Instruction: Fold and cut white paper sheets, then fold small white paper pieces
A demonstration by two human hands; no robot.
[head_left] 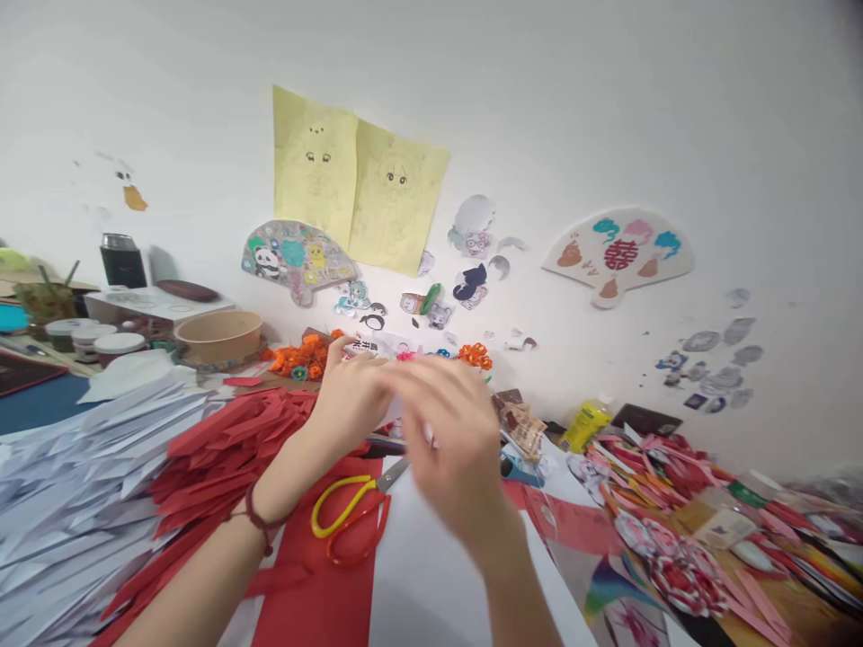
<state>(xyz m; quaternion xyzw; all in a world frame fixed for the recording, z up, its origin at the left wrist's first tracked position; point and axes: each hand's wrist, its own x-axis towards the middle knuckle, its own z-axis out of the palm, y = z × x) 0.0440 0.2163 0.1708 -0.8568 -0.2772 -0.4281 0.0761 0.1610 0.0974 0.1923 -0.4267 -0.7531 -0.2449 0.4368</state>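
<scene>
My left hand [351,400] and my right hand [451,431] meet in mid-air above the work surface, fingers bent toward each other. A small pale bit shows between them, but the fingers hide most of it and I cannot make out what it is. Motion blurs my right hand. Below them lie scissors [364,485] with one yellow and one red handle loop. They rest on red paper [316,593] beside a white sheet [431,575]. Left of my left wrist are piles of folded red paper strips [222,449] and white paper strips [101,458].
Orange flower-like pieces [300,359] sit behind my left hand. A tan bowl [219,337] and lidded jars [118,346] stand at the back left. A yellow bottle [586,424] and red-and-pink strips [701,476] are on the right. Paper fans [297,261] hang on the wall.
</scene>
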